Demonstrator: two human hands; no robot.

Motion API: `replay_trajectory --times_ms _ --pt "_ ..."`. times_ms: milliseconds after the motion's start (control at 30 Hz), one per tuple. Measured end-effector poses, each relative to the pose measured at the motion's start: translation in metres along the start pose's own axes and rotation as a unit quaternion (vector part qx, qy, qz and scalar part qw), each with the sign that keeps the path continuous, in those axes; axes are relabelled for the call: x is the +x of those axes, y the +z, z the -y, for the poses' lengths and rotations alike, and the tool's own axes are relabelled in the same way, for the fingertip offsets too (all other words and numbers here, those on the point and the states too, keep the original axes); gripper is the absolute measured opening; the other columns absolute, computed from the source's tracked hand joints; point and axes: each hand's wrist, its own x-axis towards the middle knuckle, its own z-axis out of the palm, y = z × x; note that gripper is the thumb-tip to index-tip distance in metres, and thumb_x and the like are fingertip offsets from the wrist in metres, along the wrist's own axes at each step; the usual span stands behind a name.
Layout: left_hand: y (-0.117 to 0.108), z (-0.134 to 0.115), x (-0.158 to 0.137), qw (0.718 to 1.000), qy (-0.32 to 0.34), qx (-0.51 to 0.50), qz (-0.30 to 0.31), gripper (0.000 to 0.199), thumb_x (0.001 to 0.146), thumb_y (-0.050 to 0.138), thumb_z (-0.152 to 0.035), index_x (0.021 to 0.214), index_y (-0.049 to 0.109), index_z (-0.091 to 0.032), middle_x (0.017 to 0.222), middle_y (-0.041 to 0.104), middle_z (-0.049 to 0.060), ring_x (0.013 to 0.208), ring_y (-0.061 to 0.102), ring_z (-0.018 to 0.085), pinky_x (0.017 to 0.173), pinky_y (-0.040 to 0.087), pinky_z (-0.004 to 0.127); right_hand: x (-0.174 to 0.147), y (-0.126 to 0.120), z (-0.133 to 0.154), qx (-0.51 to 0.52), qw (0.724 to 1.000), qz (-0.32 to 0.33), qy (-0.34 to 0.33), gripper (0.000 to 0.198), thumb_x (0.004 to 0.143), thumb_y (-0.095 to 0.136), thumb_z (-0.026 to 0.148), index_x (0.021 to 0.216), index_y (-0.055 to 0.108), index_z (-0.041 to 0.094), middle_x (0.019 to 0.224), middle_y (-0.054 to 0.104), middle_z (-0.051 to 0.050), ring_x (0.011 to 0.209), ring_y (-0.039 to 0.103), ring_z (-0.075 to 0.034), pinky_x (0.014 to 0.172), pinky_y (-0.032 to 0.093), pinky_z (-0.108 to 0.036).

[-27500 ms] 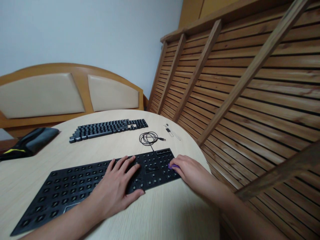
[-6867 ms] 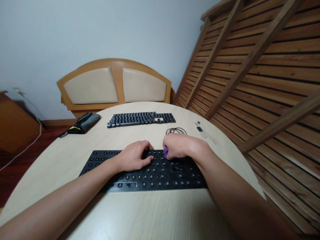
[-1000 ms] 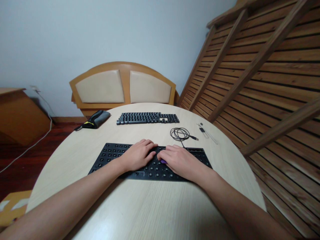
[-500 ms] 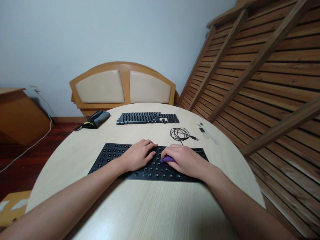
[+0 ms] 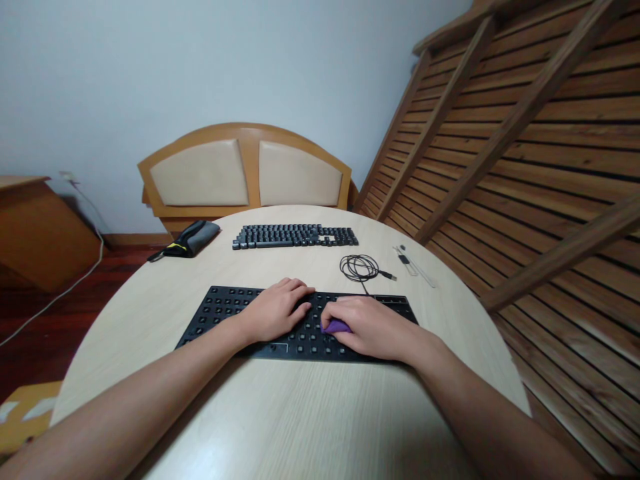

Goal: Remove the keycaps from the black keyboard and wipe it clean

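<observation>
A black keyboard [image 5: 230, 303] with its keycaps off, bare switches showing, lies on the table in front of me. My left hand [image 5: 277, 312] rests flat across its middle, fingers stretched out and apart, holding nothing. Just right of that, my right hand [image 5: 370, 327] is closed on a purple cloth [image 5: 338, 326], which is pressed down among the switches. Both hands hide part of the keyboard. Beyond it, the removed black keycaps [image 5: 280, 237] are laid out in keyboard order.
The keyboard's coiled USB cable [image 5: 359, 268] lies behind my right hand. A thin wire tool [image 5: 404, 260] sits at the right of the round table [image 5: 300, 413]. A dark grey pouch [image 5: 193, 240] is at the back left. Wooden slats [image 5: 550, 133] lean close on the right.
My right hand has moved slightly toward me with the purple cloth, and its fingers curl more. The left hand has stayed in place on the keyboard.
</observation>
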Motion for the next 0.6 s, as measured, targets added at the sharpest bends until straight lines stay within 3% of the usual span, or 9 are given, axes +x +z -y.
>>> replay_trajectory --times_ms 233,433,600 --pt "-0.0005 -0.0006 -0.0001 1.000 0.001 -0.011 -0.004 0.035 0.102 0.043 -0.033 0.129 0.058 -0.017 0.121 0.064 0.012 0.112 0.058 0.026 0.101 0.046 0.044 -0.0002 -0.0023 0.0055 0.030 0.999 -0.015 0.009 0.018 0.085 0.058 0.010 0.099 0.064 0.022 0.093 0.069 -0.002 0.084 0.063 -0.017 0.076 0.046 -0.027" --pt "-0.0005 -0.0001 -0.0002 1.000 0.000 -0.018 -0.006 0.035 0.102 0.043 -0.033 0.129 0.058 -0.017 0.121 0.064 0.012 0.112 0.058 0.026 0.101 0.046 0.044 -0.0027 -0.0048 0.0078 0.053 0.998 0.035 -0.005 0.022 0.075 0.065 0.008 0.091 0.068 0.023 0.088 0.071 0.001 0.084 0.065 -0.016 0.081 0.046 -0.027" --pt "-0.0017 -0.0019 0.0002 1.000 -0.002 -0.019 -0.004 0.035 0.102 0.043 -0.033 0.130 0.058 -0.017 0.122 0.063 0.012 0.114 0.058 0.027 0.102 0.046 0.044 0.0011 0.0016 0.0122 0.057 0.998 0.020 -0.008 0.021 0.079 0.063 0.008 0.093 0.070 0.023 0.092 0.072 0.001 0.085 0.066 -0.016 0.081 0.047 -0.026"
